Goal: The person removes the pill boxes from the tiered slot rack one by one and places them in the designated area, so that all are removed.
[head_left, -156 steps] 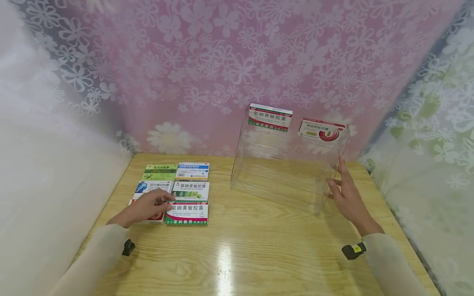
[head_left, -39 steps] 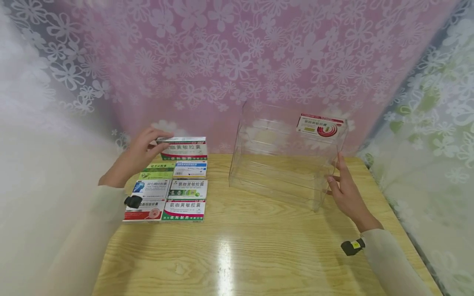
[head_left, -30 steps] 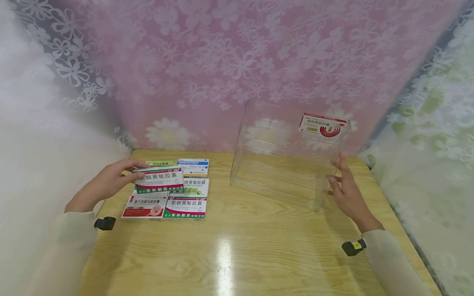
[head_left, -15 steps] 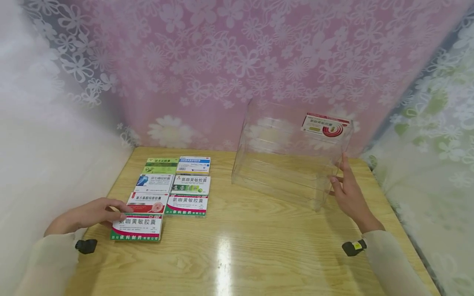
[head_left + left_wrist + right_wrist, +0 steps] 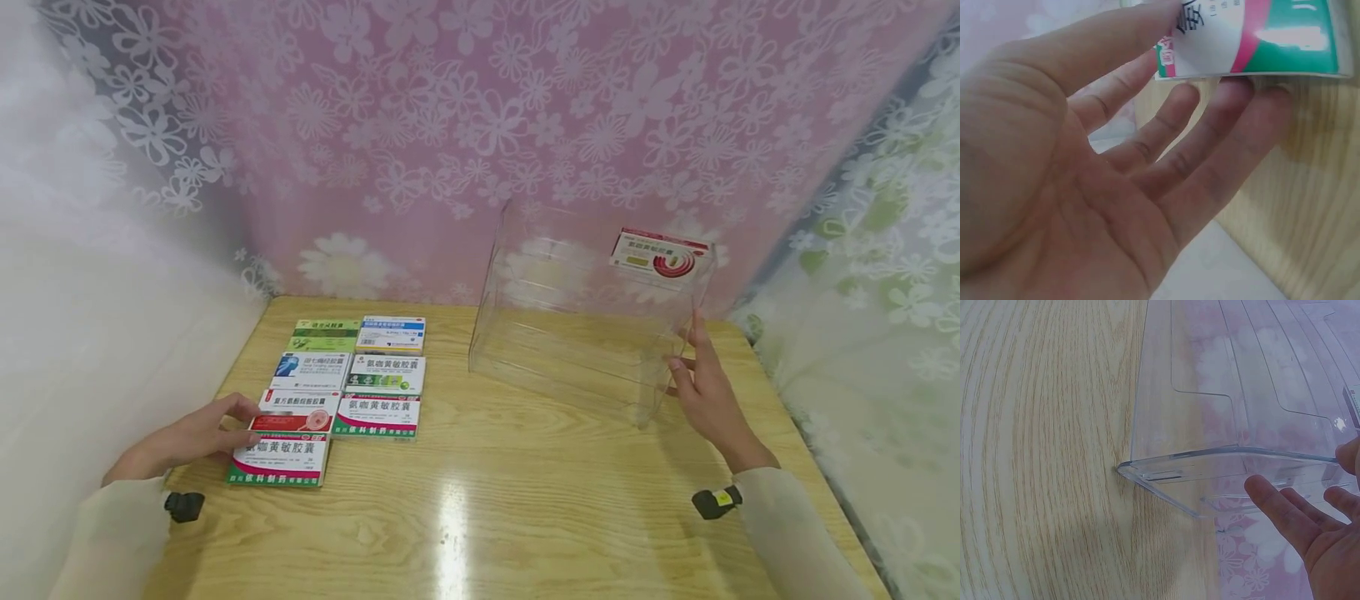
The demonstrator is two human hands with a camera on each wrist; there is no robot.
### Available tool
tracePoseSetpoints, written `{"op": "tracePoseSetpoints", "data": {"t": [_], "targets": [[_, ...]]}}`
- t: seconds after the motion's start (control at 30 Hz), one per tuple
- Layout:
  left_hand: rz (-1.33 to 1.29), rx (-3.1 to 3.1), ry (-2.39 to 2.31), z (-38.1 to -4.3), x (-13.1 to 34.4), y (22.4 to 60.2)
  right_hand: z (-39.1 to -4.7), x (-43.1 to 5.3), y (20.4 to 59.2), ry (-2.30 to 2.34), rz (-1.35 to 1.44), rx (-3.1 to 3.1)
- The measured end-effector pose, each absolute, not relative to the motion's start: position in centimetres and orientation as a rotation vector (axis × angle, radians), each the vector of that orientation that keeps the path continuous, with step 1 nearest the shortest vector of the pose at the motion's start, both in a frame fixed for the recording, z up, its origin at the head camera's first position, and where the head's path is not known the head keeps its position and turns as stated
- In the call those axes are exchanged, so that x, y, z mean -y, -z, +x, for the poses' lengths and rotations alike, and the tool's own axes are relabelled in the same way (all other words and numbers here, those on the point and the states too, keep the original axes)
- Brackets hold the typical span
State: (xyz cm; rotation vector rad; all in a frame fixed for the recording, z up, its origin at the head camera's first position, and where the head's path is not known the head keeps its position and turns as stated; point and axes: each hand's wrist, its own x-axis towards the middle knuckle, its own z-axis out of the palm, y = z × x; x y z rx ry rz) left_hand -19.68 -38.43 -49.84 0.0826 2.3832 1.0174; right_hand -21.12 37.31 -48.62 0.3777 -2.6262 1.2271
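My left hand (image 5: 183,437) is at the near left of the table, thumb and fingers at the left end of a green-and-white medicine box (image 5: 281,461). In the left wrist view the thumb lies over a corner of that box (image 5: 1272,37); the other fingertips are by its lower edge. The index finger is beside a red-and-white medicine box (image 5: 296,411). My right hand (image 5: 708,404) holds the right side of a clear plastic tiered display rack (image 5: 555,350). In the right wrist view its thumb touches the rack's edge (image 5: 1241,450); the fingers reach past the panel.
More medicine boxes lie face up in two columns: a green one (image 5: 325,335), a blue-and-white one (image 5: 393,335), and several others. A red-and-white box (image 5: 660,257) stands at the rack's upper right. Floral cloth (image 5: 480,125) closes off the back of the wooden table (image 5: 525,500).
The green-and-white box has gone from the rack's upper left to the near end of the left column, carried by my left hand. Just now it shifted slightly right. My right hand stays on the rack.
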Motion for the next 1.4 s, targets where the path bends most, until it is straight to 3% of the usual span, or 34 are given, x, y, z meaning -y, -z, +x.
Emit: {"op": "tracePoseSetpoints", "data": {"t": [0.67, 0.9, 1.1, 1.4], "targets": [[0.123, -2.424, -0.986, -20.1, 38.0, 50.9, -21.1, -37.4, 48.8, -1.233, 0.384, 2.631], [0.191, -2.626, -0.814, -21.5, 36.7, 49.7, -21.0, -37.2, 48.4, -1.237, 0.387, 2.633], [0.311, -2.84, -0.8, -24.4, 32.4, 47.9, -21.0, -37.3, 48.3, -1.23, 0.39, 2.635], [0.587, -2.923, -0.942, -29.2, 20.7, 43.8, -21.0, -37.4, 48.5, -1.223, 0.399, 2.626]]}}
